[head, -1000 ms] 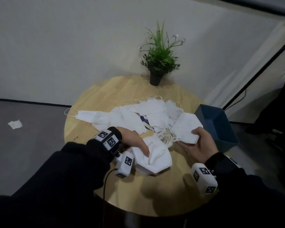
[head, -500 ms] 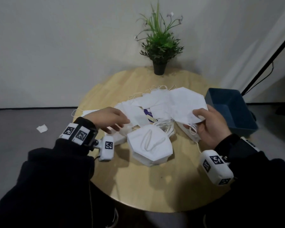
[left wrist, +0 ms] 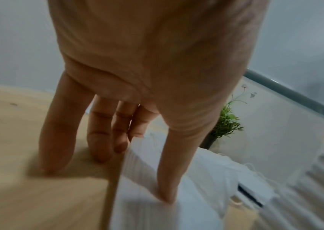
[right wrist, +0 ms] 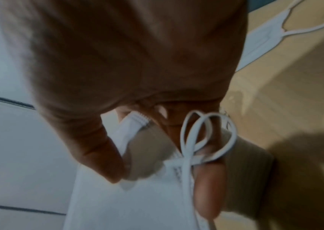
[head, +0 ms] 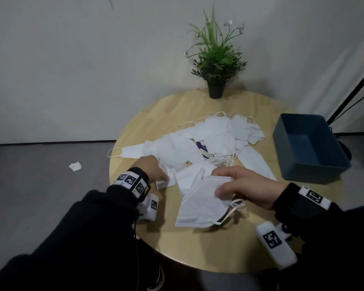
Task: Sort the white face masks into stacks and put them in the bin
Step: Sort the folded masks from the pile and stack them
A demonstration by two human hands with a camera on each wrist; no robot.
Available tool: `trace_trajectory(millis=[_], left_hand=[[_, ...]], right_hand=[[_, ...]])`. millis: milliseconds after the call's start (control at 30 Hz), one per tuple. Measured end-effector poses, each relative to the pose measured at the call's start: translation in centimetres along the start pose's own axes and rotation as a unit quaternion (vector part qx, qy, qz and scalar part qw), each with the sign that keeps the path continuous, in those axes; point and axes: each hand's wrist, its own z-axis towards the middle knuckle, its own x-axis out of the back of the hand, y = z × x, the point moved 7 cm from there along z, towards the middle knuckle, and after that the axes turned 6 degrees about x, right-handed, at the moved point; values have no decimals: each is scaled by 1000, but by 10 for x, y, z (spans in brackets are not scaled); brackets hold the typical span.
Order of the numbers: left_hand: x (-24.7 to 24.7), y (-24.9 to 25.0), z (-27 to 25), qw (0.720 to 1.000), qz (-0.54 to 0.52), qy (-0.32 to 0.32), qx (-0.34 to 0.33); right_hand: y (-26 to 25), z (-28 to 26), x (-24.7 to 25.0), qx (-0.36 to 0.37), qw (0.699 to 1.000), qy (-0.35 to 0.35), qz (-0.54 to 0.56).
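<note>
A loose pile of white face masks (head: 214,139) lies across the middle of the round wooden table (head: 198,248). My right hand (head: 221,183) pinches a folded white mask (head: 200,206) by its edge, just over a small stack of masks (head: 187,179) near me. In the right wrist view the thumb (right wrist: 106,155) and fingers clamp that mask (right wrist: 117,202), and its ear loops (right wrist: 196,132) drape over the fingers. My left hand (head: 156,171) is at the pile's near left, with straight fingers (left wrist: 54,147) on the table and on a mask (left wrist: 206,179). The blue bin (head: 315,175) holds no masks.
The bin sits at the table's right edge. A potted green plant (head: 215,59) stands at the back. A purple-printed packet (head: 203,151) lies within the pile. On the grey floor to the left is a white scrap (head: 75,166). A dark stand leg (head: 353,91) leans at far right.
My right hand has carried its mask from the right side toward me, over the near stack. My left hand has come off the stack and moved to the pile's left end.
</note>
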Motion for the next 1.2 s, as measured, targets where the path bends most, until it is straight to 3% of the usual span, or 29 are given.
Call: trace_trajectory(millis=[200, 267, 367, 433, 533, 633, 767, 1000, 1133, 1200], left_hand=[[21, 0, 0, 973, -227, -33, 8], [37, -1, -4, 964, -268, 1, -3], [69, -1, -16, 953, -274, 122, -40], [86, -3, -26, 922, -334, 184, -65], [101, -5, -37, 880, -404, 235, -88], [107, -6, -41, 855, -443, 251, -96], [100, 4, -42, 850, -475, 201, -111], [80, 29, -42, 861, -485, 107, -109], [72, 35, -45, 820, -562, 44, -99], [68, 40, -45, 756, -647, -8, -98]], right_hand=[[-1, 1, -6, 4, 999, -19, -33], [-1, 3, -5, 6, 1000, -14, -19], [0, 6, 0, 0, 999, 11, 38], [0, 8, 6, 2, 996, 23, 82], [-7, 8, 16, 30, 980, 51, 191], [-21, 7, 31, 94, 950, 96, 282], [-19, 3, 56, 110, 909, 190, 353], [0, -7, 76, 67, 893, 325, 305], [-1, -8, 84, 103, 882, 350, 298], [-7, -11, 87, 135, 879, 369, 271]])
